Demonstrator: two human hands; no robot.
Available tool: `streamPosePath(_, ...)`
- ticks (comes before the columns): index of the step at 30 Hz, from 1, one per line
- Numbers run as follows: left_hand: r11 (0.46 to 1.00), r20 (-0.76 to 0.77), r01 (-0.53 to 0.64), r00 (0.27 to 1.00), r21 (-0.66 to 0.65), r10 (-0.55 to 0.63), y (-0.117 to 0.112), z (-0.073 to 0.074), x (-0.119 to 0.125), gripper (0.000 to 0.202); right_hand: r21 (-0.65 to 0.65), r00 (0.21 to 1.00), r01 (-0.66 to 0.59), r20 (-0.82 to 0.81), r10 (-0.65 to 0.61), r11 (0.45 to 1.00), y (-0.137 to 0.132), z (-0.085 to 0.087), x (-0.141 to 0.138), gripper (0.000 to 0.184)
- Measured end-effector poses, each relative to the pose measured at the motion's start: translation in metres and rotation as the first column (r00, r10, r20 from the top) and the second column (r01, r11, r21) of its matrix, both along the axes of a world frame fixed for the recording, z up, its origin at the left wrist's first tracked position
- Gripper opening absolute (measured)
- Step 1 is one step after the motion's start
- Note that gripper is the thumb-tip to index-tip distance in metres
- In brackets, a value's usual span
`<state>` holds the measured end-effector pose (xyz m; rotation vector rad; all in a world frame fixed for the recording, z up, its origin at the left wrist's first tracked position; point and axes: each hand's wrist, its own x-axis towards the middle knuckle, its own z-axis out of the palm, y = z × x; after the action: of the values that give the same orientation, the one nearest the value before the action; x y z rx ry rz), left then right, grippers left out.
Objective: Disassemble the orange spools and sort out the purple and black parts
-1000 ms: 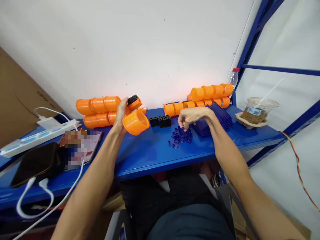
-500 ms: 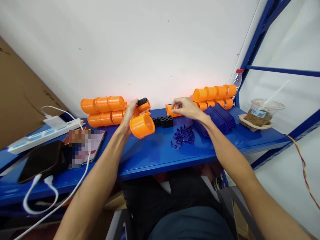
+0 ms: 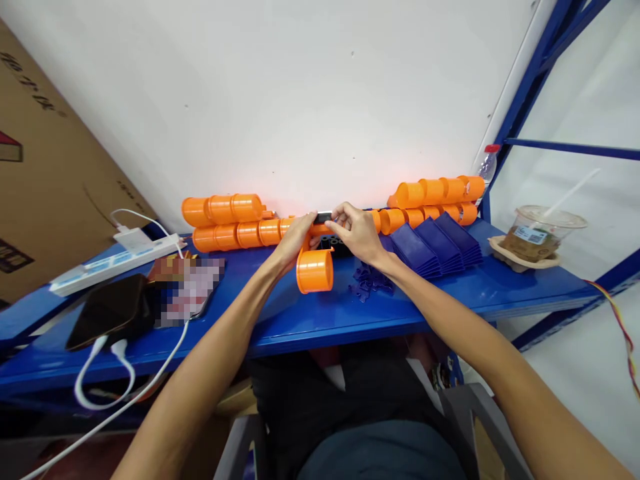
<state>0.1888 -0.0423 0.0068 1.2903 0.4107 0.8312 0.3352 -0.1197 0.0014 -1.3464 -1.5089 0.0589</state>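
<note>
My left hand (image 3: 294,241) is closed round an orange plastic part with a round cup (image 3: 315,272) hanging below it. A black cylinder piece (image 3: 323,217) lies along the top of this part, by my left thumb. My right hand (image 3: 361,233) has its fingertips pinched together at the right end of the black piece. What sits between those fingertips is too small to make out. Below the hands are short black tubes (image 3: 334,245), partly hidden. Small dark blue plastic pieces (image 3: 370,283) lie in a pile under my right wrist.
Orange cups in rows (image 3: 227,237) line the wall at left, with more orange cups (image 3: 440,193) at right. Dark blue flat panels (image 3: 430,243) are stacked by my right forearm. A drink cup (image 3: 537,230) stands far right; a power strip (image 3: 117,263) and phone (image 3: 113,310) lie left.
My right hand has come left from the orange piece by the wall to the part in my left hand. The held part has shifted slightly right and turned. The view has swung a little left.
</note>
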Motion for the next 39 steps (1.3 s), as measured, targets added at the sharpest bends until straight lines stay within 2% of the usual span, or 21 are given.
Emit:
streamPosePath(4, 0.994, -0.031, -0.002, 0.999, 0.108, 0.006, 0.002, -0.008, 0.004, 0.044, 0.033, 0.995, 0.019, -0.102, -0.015, 0.999, -0.004, 0.006, -0.006, 0.015)
streamPosePath(7, 0.992, -0.037, 0.02, 0.999, 0.128, -0.015, 0.007, -0.011, 0.003, 0.044, 0.075, 0.991, 0.041, -0.128, -0.032, 0.996, -0.01, 0.014, -0.008, 0.013)
streamPosePath(10, 1.0, 0.044, 0.007, 0.999, 0.013, -0.008, 0.018, -0.008, -0.003, 0.041, 0.114, 0.989, 0.082, -0.129, -0.067, 0.99, -0.014, 0.024, -0.002, 0.014)
streamPosePath(13, 0.982, 0.186, -0.111, 0.973, -0.153, 0.139, 0.031, 0.0, -0.013, 0.04, 0.122, 0.982, 0.119, -0.163, -0.098, 0.985, -0.015, 0.029, 0.012, 0.016)
streamPosePath(16, 0.941, 0.287, -0.247, 0.907, -0.232, 0.308, 0.044, 0.006, -0.022, 0.04, 0.091, 0.978, 0.147, -0.161, -0.132, 0.985, -0.012, 0.027, 0.025, 0.014)
streamPosePath(19, 0.905, 0.325, -0.339, 0.852, -0.255, 0.411, 0.054, 0.008, -0.026, 0.039, 0.027, 0.985, 0.159, -0.073, -0.157, 0.987, -0.007, 0.02, 0.028, 0.009)
streamPosePath(23, 0.879, 0.363, -0.403, 0.803, -0.255, 0.473, 0.06, 0.007, -0.026, 0.035, -0.073, 0.984, 0.118, 0.146, -0.106, 0.99, 0.004, 0.015, 0.018, 0.003)
streamPosePath(25, 0.869, 0.365, -0.425, 0.789, -0.255, 0.493, 0.062, 0.007, -0.027, 0.034, -0.121, 0.956, 0.089, 0.289, -0.051, 0.989, 0.011, 0.017, 0.011, 0.003)
streamPosePath(29, 0.865, 0.35, -0.432, 0.792, -0.255, 0.499, 0.063, 0.005, -0.03, 0.033, -0.207, 0.849, 0.031, 0.521, 0.084, 0.978, 0.025, 0.022, 0.0, 0.006)
streamPosePath(34, 0.841, 0.333, -0.468, 0.774, -0.273, 0.539, 0.071, -0.001, -0.03, 0.038, -0.276, 0.809, 0.048, 0.574, 0.125, 0.96, 0.028, 0.013, -0.007, 0.007)
streamPosePath(39, 0.863, 0.368, -0.422, 0.783, -0.277, 0.501, 0.078, -0.004, -0.026, 0.039, -0.312, 0.8, 0.066, 0.584, 0.137, 0.948, 0.027, 0.003, -0.003, 0.007)
